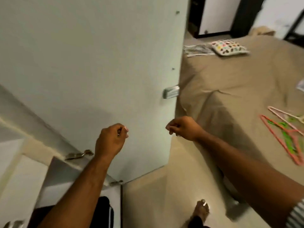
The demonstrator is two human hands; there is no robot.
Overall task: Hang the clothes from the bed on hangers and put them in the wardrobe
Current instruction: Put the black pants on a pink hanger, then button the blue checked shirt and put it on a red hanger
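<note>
Hangers [287, 138] lie on the bed [230, 96], well apart from the left hand [111, 139] and right hand [185, 128], whose fingers are both curled closed, holding nothing.

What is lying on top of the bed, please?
On the bed: a patterned pillow, a striped cloth beside it, pink and green hangers. The open wardrobe door covers the bed's left part, hiding anything there.

Bare left hand [111, 139]: raised in front, fingers curled in, thumb laid on the forefinger; whether anything is pinched cannot be told.
Bare right hand [184, 128]: raised alongside, apart from it, fingers curled into a loose fist, nothing held.
Forearms: both bare, stretched forward.
</note>
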